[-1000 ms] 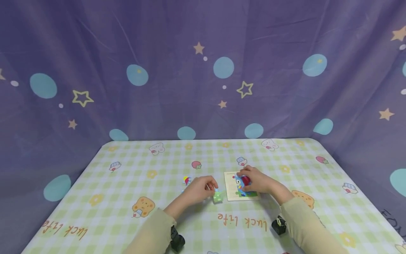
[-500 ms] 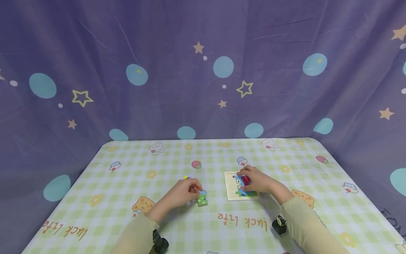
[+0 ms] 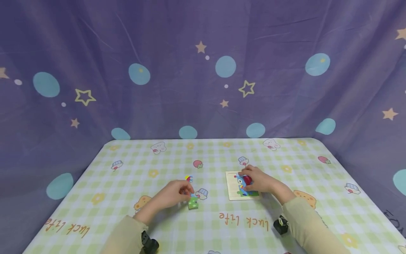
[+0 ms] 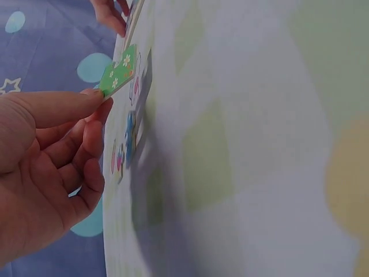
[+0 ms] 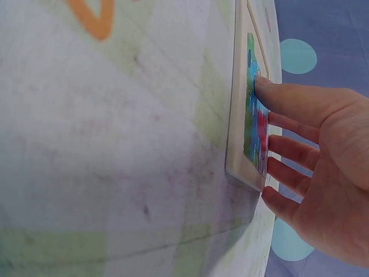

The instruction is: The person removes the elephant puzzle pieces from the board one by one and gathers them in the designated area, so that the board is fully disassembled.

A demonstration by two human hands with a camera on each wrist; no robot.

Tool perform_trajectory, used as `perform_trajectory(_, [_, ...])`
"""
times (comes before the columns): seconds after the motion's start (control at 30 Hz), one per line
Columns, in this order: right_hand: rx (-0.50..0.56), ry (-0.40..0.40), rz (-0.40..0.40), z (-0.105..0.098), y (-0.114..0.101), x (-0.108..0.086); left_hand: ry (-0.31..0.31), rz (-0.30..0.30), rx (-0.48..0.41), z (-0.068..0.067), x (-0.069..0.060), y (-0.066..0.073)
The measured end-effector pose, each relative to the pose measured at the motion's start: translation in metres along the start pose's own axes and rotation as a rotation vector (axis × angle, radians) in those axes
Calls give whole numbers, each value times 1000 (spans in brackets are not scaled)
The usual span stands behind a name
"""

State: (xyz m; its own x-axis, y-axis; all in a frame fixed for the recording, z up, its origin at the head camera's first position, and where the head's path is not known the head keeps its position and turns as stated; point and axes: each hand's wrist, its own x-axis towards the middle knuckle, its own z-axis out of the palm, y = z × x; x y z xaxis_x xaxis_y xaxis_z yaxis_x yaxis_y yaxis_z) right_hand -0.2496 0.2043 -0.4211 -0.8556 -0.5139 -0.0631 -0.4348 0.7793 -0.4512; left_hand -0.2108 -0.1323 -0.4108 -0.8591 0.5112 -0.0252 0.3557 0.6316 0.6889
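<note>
I saw left hand (image 3: 175, 193) pinch green piece (image 3: 193, 203), lower centre; right hand (image 3: 258, 179), fingers spread, touched puzzle (image 3: 240, 183) right of centre.

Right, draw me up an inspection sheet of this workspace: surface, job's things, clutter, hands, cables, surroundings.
Surface: green-and-white checked tablecloth with cartoon prints; faint dark marks in the right wrist view.
Job's things: flat, four-sided pale-wood puzzle board, partly filled; flat green puzzle piece with white flowers; loose, flat, multicoloured puzzle pieces on the cloth.
Clutter: nothing seen.
Hands: left hand pinches the green piece; right hand touches the board's blue-and-red picture with its thumb.
Cables: nothing seen.
Surroundings: purple fabric curtain with blue ovals and stars.
</note>
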Motion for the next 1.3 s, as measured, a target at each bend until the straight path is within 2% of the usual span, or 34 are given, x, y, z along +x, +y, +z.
perform_trajectory(0.3, [9,-2,6,-2,-3,-2,-72,-30,-74,-6,-8,-2])
perform_trajectory(0.7, [22,-6,1,-2,-3,-3,-88,-75,-75,-6,-11,-8])
perform_trajectory(0.97, [36,-8,11,-3,-3,-3,-83,-86,-95,-7,-10,-11])
perform_trajectory(1.3, [23,7,-22,-2,-1,-3,-89,-90,-94,-7,-9,-11])
